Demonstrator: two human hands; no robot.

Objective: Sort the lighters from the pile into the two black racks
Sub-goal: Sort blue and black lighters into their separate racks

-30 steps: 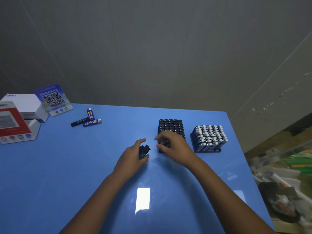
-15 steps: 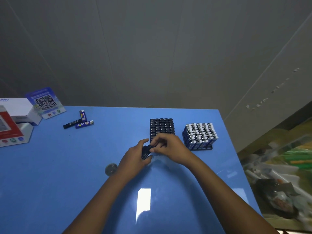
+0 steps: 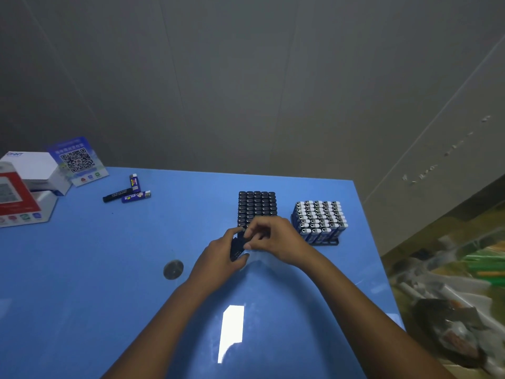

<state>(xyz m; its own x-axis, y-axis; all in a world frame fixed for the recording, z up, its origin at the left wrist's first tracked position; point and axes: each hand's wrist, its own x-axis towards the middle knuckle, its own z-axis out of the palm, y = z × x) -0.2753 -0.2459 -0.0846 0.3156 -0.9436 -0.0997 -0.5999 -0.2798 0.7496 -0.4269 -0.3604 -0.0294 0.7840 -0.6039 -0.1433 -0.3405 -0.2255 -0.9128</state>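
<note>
Two black racks stand on the blue table (image 3: pixel 82 283). The left rack (image 3: pixel 257 207) is packed with black-topped lighters; the right rack (image 3: pixel 318 221) holds blue lighters with silver tops. My left hand (image 3: pixel 218 258) grips a few black lighters (image 3: pixel 237 247) just in front of the left rack. My right hand (image 3: pixel 276 239) has its fingertips pinching one of those lighters at its top, and it hides the near rows of the left rack. Three loose lighters lie at the far left: a black one (image 3: pixel 117 195) and two blue ones (image 3: pixel 135 196).
White and red boxes (image 3: pixel 24 187) and a QR-code card (image 3: pixel 78 161) sit at the table's far left corner. A round metal disc (image 3: pixel 173 269) is set in the tabletop left of my left hand. Cluttered bags lie beyond the right table edge.
My right hand left the near edge of the left rack and came to the black lighters in my left hand, closing its fingertips on one. The view shifted so the metal disc appeared.
</note>
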